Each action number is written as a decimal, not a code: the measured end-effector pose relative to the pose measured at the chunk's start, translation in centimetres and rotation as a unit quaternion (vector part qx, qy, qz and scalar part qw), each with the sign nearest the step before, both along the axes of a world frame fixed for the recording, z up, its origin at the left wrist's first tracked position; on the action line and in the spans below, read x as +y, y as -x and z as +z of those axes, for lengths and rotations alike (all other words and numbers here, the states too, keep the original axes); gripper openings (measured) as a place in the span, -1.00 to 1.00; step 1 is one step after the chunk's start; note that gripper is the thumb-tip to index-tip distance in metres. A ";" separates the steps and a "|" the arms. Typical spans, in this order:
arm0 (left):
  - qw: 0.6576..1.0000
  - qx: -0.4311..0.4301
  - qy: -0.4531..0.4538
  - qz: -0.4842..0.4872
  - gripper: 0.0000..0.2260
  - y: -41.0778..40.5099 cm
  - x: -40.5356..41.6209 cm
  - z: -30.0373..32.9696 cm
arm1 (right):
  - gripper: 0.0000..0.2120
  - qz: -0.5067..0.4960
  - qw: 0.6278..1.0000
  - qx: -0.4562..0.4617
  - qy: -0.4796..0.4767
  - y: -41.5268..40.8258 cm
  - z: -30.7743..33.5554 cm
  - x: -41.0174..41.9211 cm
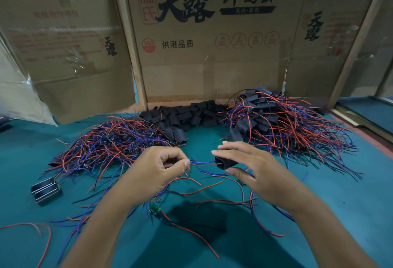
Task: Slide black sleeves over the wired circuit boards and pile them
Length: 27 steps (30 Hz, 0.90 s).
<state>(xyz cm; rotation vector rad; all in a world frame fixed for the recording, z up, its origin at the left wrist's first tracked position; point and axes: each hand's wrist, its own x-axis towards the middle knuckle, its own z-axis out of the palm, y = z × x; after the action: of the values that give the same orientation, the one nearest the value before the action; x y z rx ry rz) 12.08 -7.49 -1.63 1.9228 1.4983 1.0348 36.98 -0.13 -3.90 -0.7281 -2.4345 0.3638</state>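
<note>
My left hand pinches the ends of blue and red wires that lead toward a black sleeve. My right hand holds that sleeve between thumb and fingers, its mouth facing the wire tips. A small green circuit board with red and blue leads lies on the table below my left wrist. A heap of bare wired boards lies at the left. Empty black sleeves are piled at the back centre. Sleeved boards are heaped at the right.
The green table carries loose red and blue wires near my arms. A small black metal box sits at the left. Cardboard boxes wall off the back. A wooden frame rises at the right.
</note>
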 end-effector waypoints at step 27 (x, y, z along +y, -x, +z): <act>0.984 0.008 0.158 -0.076 -0.86 0.7 0.7 -2.1 | -0.71 -0.083 0.995 0.044 0.019 1.9 -1.3 -0.7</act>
<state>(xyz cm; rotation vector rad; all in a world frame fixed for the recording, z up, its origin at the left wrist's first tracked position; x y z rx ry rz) 11.37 -6.78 -3.69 1.7895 1.4028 0.6695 35.04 -0.83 -5.22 -0.9039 -2.2723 0.3688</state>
